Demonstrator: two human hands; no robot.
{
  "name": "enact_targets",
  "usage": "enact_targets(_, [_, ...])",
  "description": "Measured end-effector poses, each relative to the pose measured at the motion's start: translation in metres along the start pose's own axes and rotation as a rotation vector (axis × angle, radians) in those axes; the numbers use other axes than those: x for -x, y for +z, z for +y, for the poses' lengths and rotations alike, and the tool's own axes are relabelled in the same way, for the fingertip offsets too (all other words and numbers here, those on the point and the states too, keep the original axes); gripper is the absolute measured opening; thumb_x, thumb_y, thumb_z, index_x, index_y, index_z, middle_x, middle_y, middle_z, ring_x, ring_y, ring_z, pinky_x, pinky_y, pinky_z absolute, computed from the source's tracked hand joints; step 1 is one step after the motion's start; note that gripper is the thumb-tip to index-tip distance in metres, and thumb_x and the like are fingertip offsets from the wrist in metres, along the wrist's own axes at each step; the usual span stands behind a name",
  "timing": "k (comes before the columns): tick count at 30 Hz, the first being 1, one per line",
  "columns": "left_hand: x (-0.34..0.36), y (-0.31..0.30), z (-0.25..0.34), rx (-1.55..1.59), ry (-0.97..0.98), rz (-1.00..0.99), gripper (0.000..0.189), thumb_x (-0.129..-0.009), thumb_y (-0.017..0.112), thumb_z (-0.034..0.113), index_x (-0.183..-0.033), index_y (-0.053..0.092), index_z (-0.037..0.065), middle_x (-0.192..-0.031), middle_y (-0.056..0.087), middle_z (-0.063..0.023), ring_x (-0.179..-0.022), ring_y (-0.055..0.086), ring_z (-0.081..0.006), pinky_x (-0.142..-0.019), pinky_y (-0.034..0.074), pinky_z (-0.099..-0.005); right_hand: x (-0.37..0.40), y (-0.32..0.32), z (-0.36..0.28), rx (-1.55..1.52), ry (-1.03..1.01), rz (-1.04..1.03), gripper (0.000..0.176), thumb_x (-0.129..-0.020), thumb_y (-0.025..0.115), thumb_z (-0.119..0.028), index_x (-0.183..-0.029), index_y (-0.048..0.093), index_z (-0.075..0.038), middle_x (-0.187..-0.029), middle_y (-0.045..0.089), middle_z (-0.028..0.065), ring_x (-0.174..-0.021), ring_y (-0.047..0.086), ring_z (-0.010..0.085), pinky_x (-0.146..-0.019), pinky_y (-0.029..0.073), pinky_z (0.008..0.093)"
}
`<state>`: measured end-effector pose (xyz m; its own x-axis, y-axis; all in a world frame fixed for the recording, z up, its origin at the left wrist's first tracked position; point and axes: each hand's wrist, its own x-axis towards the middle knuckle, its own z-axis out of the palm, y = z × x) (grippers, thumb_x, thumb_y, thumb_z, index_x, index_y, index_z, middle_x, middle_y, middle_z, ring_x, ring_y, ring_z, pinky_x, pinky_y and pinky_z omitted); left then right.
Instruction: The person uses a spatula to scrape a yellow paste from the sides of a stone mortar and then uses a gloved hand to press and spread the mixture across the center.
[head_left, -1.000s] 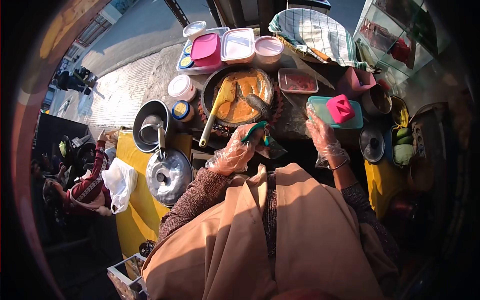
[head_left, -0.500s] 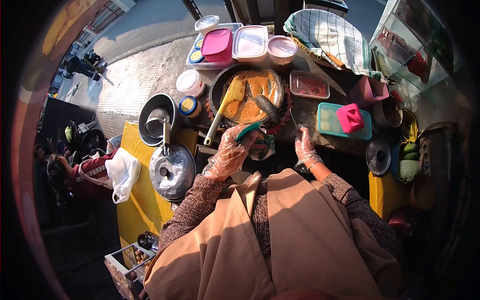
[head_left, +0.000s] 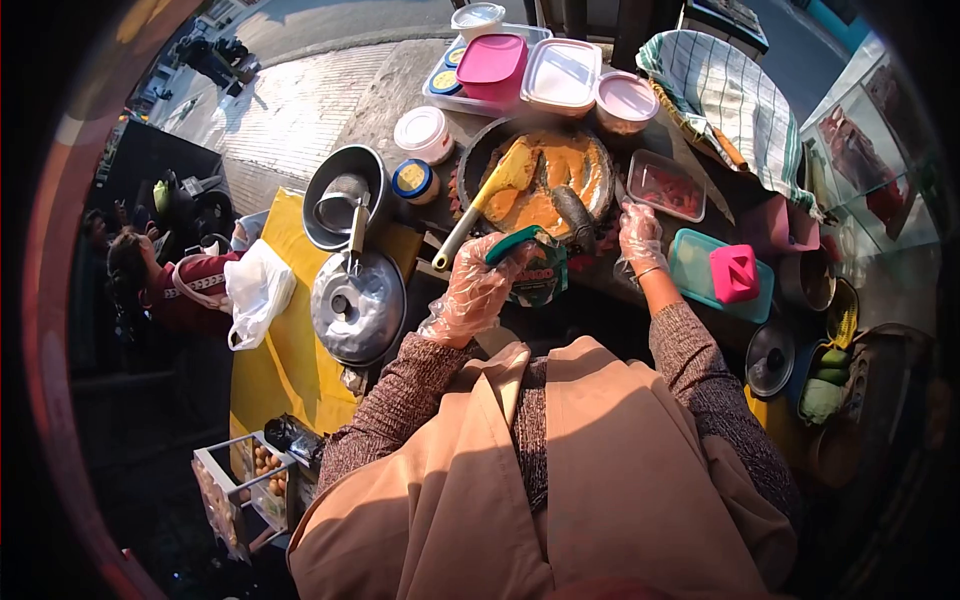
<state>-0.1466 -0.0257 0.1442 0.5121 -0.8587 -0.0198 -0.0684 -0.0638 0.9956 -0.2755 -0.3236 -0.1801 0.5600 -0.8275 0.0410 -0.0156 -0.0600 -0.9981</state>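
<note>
My left hand (head_left: 475, 285), in a clear plastic glove, grips a dark green printed pouch (head_left: 540, 278) by its bright green upper edge. The pouch is just below a round stone mortar (head_left: 470, 160) of orange sauce (head_left: 580, 158). A yellow-headed spatula (head_left: 512, 172) and a dark stone pestle (head_left: 573, 212) rest in the sauce. My right hand (head_left: 640, 238), also gloved, is closed to the right of the mortar, by a clear tub of red pieces (head_left: 668, 190). A thin object shows at its fingertips, too small to name.
Lidded tubs (head_left: 562, 75) stand behind the mortar. A teal-lidded box (head_left: 700, 275) with a pink item (head_left: 734, 273) is right of my right hand. A pot (head_left: 345, 165) and lidded pan (head_left: 358, 305) stand left. A person (head_left: 170, 280) is at far left.
The view has shifted, so the table appears further right. My right hand has moved forward towards the tub of red pieces. My left hand still grips the pouch, now showing more of its print.
</note>
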Motion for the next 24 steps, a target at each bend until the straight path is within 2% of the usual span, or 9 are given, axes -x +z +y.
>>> enact_targets(1, [-0.001,0.000,-0.003,0.002,0.001,0.006,0.017,-0.091,0.061,0.016,-0.096,0.065,0.000,-0.082,0.063,-0.0020,-0.075,0.056,-0.0072,-0.070,0.049,-0.0251,0.032,0.020,-0.119,0.668,-0.598,0.193,0.023,-0.085,0.060,-0.007,-0.108,0.060,-0.002,-0.083,0.064,0.0146,-0.078,0.063,0.0315,-0.071,0.051,0.0357])
enact_targets(7, [-0.007,0.013,0.000,-0.006,0.166,-0.207,0.019,-0.091,0.056,0.006,-0.108,0.062,0.000,-0.097,0.063,-0.0104,-0.094,0.061,-0.0145,-0.073,0.054,-0.0279,0.108,0.045,-0.347,0.112,-0.262,-0.721,0.037,-0.090,0.060,-0.026,-0.116,0.058,0.001,-0.108,0.063,0.0160,-0.093,0.062,0.0263,-0.084,0.047,0.0346])
enact_targets(8, [-0.010,0.014,0.005,-0.147,0.269,-0.258,0.021,-0.091,0.055,0.004,-0.111,0.060,0.000,-0.100,0.063,-0.0120,-0.095,0.061,-0.0154,-0.073,0.055,-0.0280,0.104,0.051,-0.346,0.153,-0.532,-0.748,0.031,-0.088,0.062,-0.015,-0.115,0.058,0.000,-0.103,0.063,0.0176,-0.090,0.063,0.0280,-0.081,0.048,0.0343])
enact_targets(12, [-0.001,0.020,0.021,-0.113,0.094,-0.341,0.024,-0.091,0.056,0.011,-0.114,0.061,0.005,-0.097,0.066,-0.0147,-0.086,0.064,-0.0250,-0.078,0.050,-0.0331,0.095,0.039,-0.353,0.421,-0.688,-0.892,0.033,-0.076,0.061,0.005,-0.109,0.060,0.000,-0.087,0.064,0.0167,-0.083,0.063,0.0314,-0.072,0.051,0.0383])
enact_targets(14, [0.000,0.017,0.019,-0.220,0.057,-0.391,0.021,-0.091,0.056,0.019,-0.103,0.062,0.003,-0.082,0.060,-0.0148,-0.077,0.060,-0.0311,-0.068,0.048,-0.0372,0.093,0.031,-0.360,0.648,-0.880,-0.927,0.020,-0.080,0.057,-0.002,-0.099,0.059,-0.002,-0.070,0.053,0.0107,-0.064,0.056,0.0269,-0.052,0.044,0.0386])
enact_targets(16, [-0.003,0.018,0.020,-0.311,0.248,-0.394,0.018,-0.087,0.060,0.017,-0.097,0.062,0.002,-0.080,0.058,-0.0149,-0.075,0.058,-0.0336,-0.066,0.046,-0.0398,0.106,0.029,-0.366,0.731,-0.981,-0.846,0.014,-0.081,0.056,-0.006,-0.094,0.057,-0.001,-0.067,0.049,0.0095,-0.061,0.053,0.0254,-0.051,0.042,0.0383])
enact_targets(20, [0.008,0.020,0.043,-0.318,0.160,-0.438,0.016,-0.082,0.063,0.015,-0.093,0.062,0.003,-0.082,0.059,-0.0158,-0.078,0.058,-0.0363,-0.068,0.047,-0.0413,0.109,0.025,-0.373,0.845,-1.119,-0.854,0.014,-0.075,0.058,-0.006,-0.086,0.050,-0.005,-0.066,0.045,0.0072,-0.061,0.050,0.0237,-0.054,0.040,0.0369])
enact_targets(22, [0.017,0.019,0.048,-0.448,0.396,-0.407,0.013,-0.078,0.068,0.008,-0.088,0.061,0.004,-0.082,0.056,-0.0119,-0.078,0.057,-0.0318,-0.068,0.046,-0.0408,0.109,0.022,-0.379,0.854,-1.167,-0.893,0.017,-0.073,0.060,-0.008,-0.085,0.048,-0.008,-0.066,0.043,0.0058,-0.060,0.049,0.0233,-0.053,0.039,0.0359])
enact_targets(24, [0.024,0.013,0.049,-0.405,0.372,-0.487,0.020,-0.074,0.070,0.010,-0.092,0.060,0.006,-0.086,0.056,-0.0107,-0.083,0.055,-0.0327,-0.071,0.045,-0.0418,0.114,0.019,-0.393,0.775,-1.184,-1.072,0.017,-0.071,0.060,-0.006,-0.081,0.047,-0.009,-0.064,0.044,0.0054,-0.058,0.048,0.0266,-0.054,0.038,0.0390])
